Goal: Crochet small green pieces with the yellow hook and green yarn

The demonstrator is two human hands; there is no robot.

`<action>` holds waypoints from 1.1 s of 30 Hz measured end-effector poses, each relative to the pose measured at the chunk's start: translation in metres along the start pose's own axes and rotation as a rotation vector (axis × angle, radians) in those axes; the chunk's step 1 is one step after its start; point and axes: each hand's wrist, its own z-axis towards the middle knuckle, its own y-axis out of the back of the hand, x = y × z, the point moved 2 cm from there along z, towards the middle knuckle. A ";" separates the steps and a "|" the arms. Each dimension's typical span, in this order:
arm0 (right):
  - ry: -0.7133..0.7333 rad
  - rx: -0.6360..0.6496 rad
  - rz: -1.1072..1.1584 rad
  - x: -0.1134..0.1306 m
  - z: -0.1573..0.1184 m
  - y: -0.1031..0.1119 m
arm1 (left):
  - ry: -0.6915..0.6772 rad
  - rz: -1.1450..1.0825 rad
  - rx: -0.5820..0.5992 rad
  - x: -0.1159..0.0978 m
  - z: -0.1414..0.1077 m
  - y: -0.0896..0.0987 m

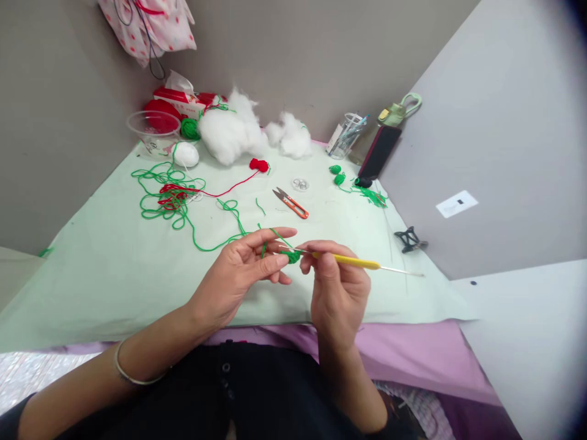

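Between thumb and fingers, my left hand [245, 263] pinches a small green crocheted piece [292, 256], with green yarn running over its raised index finger. My right hand [339, 287] grips a crochet hook by its yellow handle [353, 261]. The hook's thin metal tip points left and lies at the top of the green piece; whether it passes through a stitch is too small to tell. Loose green yarn [206, 249] trails from the left hand to a tangle on the table. Beyond the hands lie orange-handled thread snips [293, 205].
On the pale green cloth [105, 269] are white stuffing [229, 131], a red crocheted piece [259, 165], a clear tub [153, 137], a white yarn ball [186, 154] and small green pieces [339, 179]. A phone [380, 151] leans on a bottle at the right, near a pen cup [346, 137].
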 end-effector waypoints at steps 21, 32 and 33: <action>0.496 0.086 -0.397 0.006 -0.012 0.001 | -0.174 0.248 -0.085 -0.001 -0.004 0.003; 0.313 -0.063 -0.191 0.003 -0.007 0.003 | 0.174 -0.168 0.009 -0.001 0.001 0.002; 0.244 -0.062 -0.104 0.003 -0.005 0.003 | 0.158 -0.155 0.015 -0.001 0.001 0.001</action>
